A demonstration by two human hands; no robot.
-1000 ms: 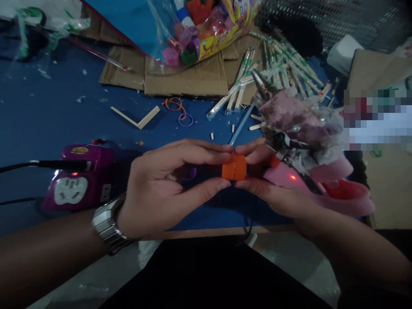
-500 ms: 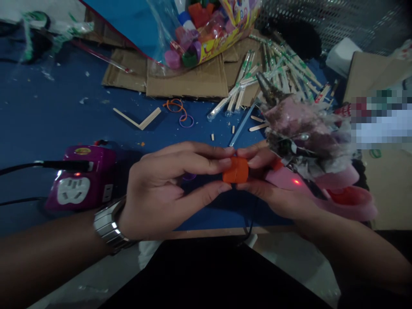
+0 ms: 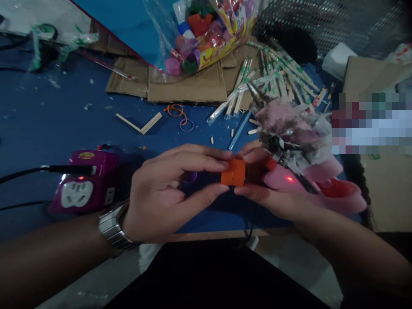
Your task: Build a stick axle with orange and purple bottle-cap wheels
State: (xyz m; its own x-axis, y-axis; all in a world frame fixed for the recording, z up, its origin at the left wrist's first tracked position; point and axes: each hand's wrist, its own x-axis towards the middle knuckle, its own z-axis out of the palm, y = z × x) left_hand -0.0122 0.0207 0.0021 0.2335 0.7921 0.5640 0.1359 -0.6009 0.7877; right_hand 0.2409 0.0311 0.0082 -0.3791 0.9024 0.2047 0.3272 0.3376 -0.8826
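Observation:
Two orange bottle caps (image 3: pixel 233 172) are pressed together between my hands, just above the near edge of the blue table (image 3: pixel 48 124). My left hand (image 3: pixel 167 189), with a metal watch on its wrist, pinches the left cap between thumb and fingers. My right hand (image 3: pixel 267 189) pinches the right cap the same way. A pink glue gun (image 3: pixel 309 171) with a small red light lies right behind my right hand. A purple ring (image 3: pixel 189 177) shows on the table behind my left fingers.
A purple power strip (image 3: pixel 83 184) with a black plug sits at the left. Farther back lie cardboard sheets (image 3: pixel 186 83), a clear bag of coloured caps (image 3: pixel 206 30), several wrapped chopsticks (image 3: pixel 273 73), rubber bands (image 3: pixel 180 115) and wooden sticks (image 3: pixel 141 124).
Both hands keep the caps pinched together; they turned them slightly. The view shifted a little, nothing else moved.

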